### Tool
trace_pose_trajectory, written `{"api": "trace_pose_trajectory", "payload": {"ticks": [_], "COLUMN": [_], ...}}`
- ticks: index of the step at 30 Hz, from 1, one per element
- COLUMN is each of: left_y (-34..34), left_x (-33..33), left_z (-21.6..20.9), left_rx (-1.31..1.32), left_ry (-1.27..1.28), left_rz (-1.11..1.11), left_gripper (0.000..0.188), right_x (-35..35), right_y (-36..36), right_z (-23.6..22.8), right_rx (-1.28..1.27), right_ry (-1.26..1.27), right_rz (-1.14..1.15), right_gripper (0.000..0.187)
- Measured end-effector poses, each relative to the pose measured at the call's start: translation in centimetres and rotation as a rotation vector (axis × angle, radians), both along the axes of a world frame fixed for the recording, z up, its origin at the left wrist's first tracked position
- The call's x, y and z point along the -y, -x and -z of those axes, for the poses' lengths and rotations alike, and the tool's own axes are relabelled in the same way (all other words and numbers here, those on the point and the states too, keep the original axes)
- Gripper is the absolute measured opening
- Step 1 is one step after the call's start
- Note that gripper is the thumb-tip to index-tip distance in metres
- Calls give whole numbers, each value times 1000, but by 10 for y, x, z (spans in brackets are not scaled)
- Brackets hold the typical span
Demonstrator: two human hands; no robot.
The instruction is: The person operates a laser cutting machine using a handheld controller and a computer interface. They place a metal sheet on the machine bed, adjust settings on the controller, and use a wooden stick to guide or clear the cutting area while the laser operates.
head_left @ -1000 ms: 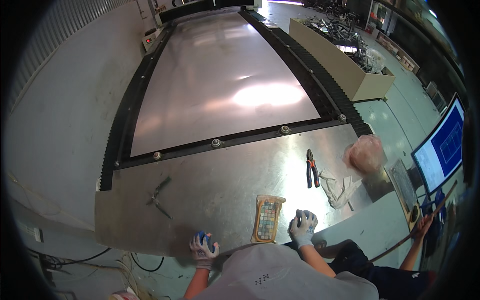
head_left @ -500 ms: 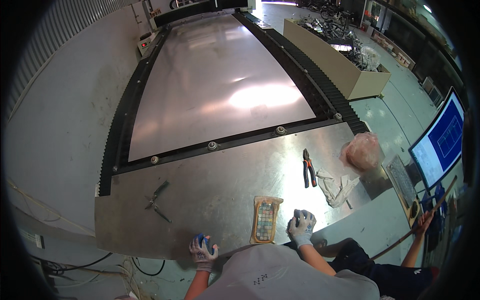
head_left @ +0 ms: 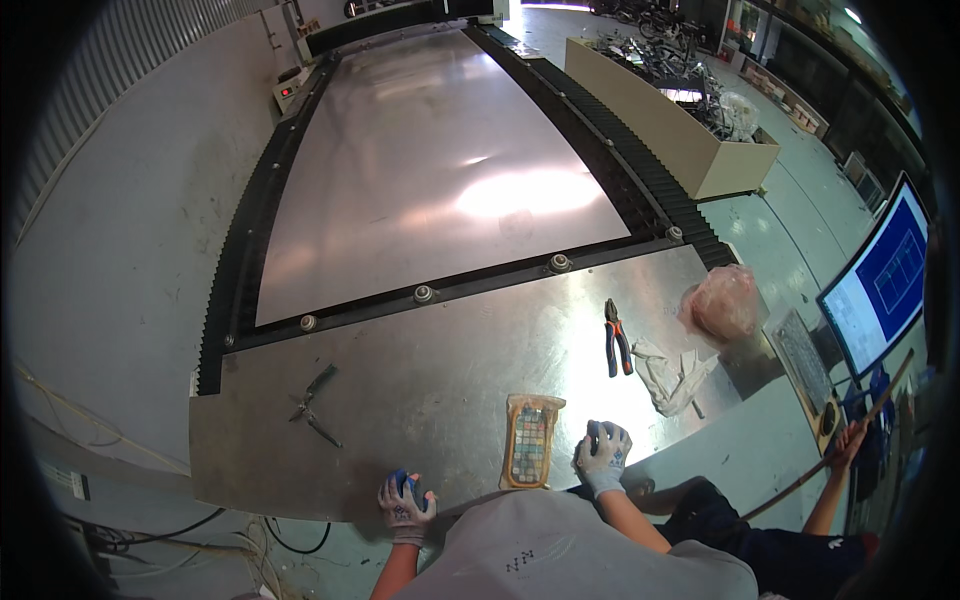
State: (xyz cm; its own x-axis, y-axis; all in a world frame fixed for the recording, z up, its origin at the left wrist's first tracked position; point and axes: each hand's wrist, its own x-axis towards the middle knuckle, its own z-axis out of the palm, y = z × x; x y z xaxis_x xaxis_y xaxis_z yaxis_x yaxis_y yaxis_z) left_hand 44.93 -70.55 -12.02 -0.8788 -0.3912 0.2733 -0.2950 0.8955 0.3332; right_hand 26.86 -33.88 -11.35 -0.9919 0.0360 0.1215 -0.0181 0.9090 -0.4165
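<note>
Both my hands wear grey gloves with blue on the fingers and rest at the front edge of a bare metal tabletop. My left hand lies on the edge with its fingers apart, holding nothing. My right hand rests farther right, fingers loosely bent and apart, with nothing visible in it. Between them, nearer the right hand, lies a yellow handheld remote with many buttons, wrapped in clear plastic. Combination pliers with black and orange handles lie beyond my right hand. An open dark hand tool lies at the left.
Crumpled white gloves and a pinkish plastic-wrapped bundle lie right. Beyond a row of ball rollers stretches a large metal sheet. At right are a keyboard, a monitor and another person's hand on a long brown strip.
</note>
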Motion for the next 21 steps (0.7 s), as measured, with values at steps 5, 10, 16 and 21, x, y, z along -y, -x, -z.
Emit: {"api": "trace_pose_trajectory", "payload": {"ticks": [5,10,16,21], "left_y": [1,1,0,0], "left_x": [-1,-2,-1,-2], "left_z": [-3,-4,-4,-6], "left_rx": [-9,-9,-3,-2], "left_ry": [-10,-5,4,-16], "left_rz": [14,10,4,-4], "left_gripper": [45,45,45,44], "right_x": [0,-1,-2,-1], "right_y": [0,0,0,0], "right_z": [1,2,3,4], "right_rx": [-7,31,11,9], "right_ry": [1,9,11,6], "right_rz": [0,-5,-15,-6], "right_gripper": [41,41,41,42]}}
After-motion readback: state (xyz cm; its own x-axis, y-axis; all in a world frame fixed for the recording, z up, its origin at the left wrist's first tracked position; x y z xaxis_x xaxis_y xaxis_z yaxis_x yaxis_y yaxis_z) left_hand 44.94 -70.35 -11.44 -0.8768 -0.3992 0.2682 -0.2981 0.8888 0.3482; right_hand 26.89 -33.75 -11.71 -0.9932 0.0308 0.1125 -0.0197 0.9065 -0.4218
